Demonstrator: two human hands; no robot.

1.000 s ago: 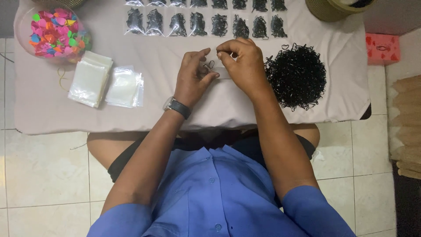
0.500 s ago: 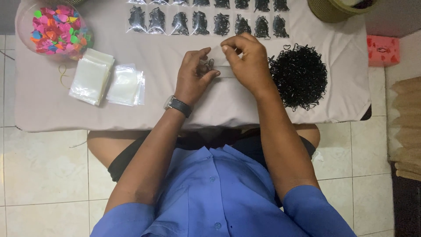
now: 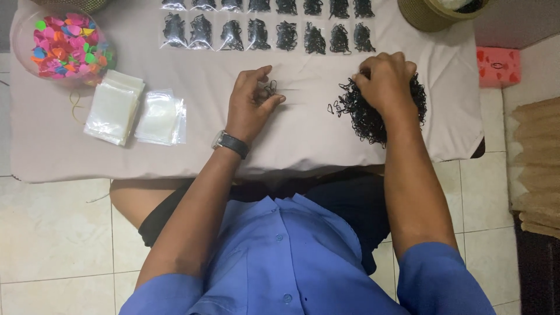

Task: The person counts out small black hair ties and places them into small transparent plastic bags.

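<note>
My left hand (image 3: 251, 105), with a dark wristwatch (image 3: 232, 143) on the wrist, rests on the pale table (image 3: 291, 146) and pinches a small bunch of black elastic bands (image 3: 268, 89) between thumb and fingers. Over at the right, my right hand (image 3: 386, 81) lies on top of the big loose pile of black elastic bands (image 3: 361, 114), its fingers curled into the heap. Whether it grips any bands is hidden under the hand.
Two rows of small clear bags filled with black bands (image 3: 268, 32) line the far edge. Stacks of empty clear bags (image 3: 137, 111) lie at the left, beside a clear bowl of coloured pieces (image 3: 65, 44). A woven basket (image 3: 431, 13) and a red box (image 3: 499, 65) stand at the right.
My right hand left the spot beside my left hand and moved right onto the loose pile. The left hand stayed put with its bunch of bands.
</note>
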